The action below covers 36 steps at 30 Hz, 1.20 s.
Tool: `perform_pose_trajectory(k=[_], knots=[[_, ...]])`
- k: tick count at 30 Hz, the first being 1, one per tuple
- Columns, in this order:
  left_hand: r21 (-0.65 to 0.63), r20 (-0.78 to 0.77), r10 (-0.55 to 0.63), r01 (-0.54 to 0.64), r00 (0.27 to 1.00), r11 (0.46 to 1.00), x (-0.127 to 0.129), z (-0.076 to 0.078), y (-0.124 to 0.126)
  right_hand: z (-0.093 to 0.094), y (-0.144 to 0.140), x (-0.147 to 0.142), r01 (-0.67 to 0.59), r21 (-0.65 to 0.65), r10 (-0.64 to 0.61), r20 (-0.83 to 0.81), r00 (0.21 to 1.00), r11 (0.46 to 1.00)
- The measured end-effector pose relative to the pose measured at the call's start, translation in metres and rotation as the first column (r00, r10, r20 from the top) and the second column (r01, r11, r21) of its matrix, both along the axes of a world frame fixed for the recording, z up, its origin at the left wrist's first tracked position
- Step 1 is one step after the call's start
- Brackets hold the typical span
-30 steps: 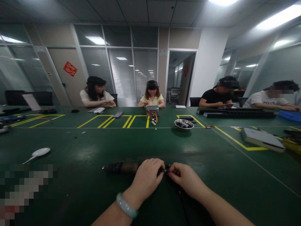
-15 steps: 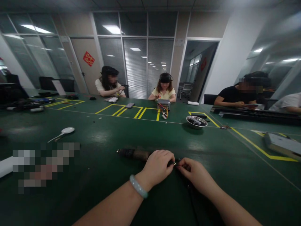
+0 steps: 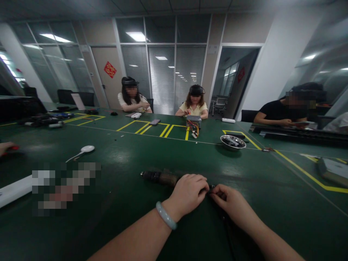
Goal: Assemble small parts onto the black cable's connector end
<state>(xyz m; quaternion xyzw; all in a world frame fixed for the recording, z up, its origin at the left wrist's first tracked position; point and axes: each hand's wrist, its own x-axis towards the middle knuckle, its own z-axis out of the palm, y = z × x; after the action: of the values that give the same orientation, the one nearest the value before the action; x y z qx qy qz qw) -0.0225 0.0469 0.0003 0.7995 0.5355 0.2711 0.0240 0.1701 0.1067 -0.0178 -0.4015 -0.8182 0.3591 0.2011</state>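
A dark electric screwdriver [image 3: 166,179] lies on the green table [image 3: 122,217], its metal tip towards the left. My left hand [image 3: 190,192], with a pale green bangle on the wrist, is closed over the rear end of the screwdriver. Right beside it, my right hand [image 3: 227,199] pinches the plug end of a black cable [image 3: 224,219] against that rear end. The fingertips almost meet, and the joint between plug and tool is mostly hidden. From my right hand the cable runs down towards the near edge.
A metal bowl [image 3: 233,142] with dark parts stands beyond my hands. To the left lie a white cable puck [image 3: 87,149] and a white power strip [image 3: 19,188]. A grey box with wires [image 3: 193,125] is across the table. Several people sit around; a person's hand [image 3: 7,148] shows far left.
The metal connector that showed between my hands is now out of sight, and my fingertips are closer together. The view has turned slightly left. Another person's hand has come in at far left.
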Motion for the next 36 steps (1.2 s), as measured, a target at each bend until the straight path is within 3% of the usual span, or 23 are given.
perform_pose_trajectory(k=[18, 36], knots=[[-0.016, 0.015, 0.036, -0.035, 0.999, 0.999, -0.001, -0.0092, 0.0063, -0.0007, -0.0003, 0.0006, 0.049, 0.008, -0.048, -0.035, 0.998, 0.999], [-0.039, -0.017, 0.049, -0.05, 0.999, 0.998, -0.0004, -0.0086, 0.0075, -0.0021, -0.0009, 0.0015, 0.062, 0.033, -0.06, -0.042, 0.997, 0.998]])
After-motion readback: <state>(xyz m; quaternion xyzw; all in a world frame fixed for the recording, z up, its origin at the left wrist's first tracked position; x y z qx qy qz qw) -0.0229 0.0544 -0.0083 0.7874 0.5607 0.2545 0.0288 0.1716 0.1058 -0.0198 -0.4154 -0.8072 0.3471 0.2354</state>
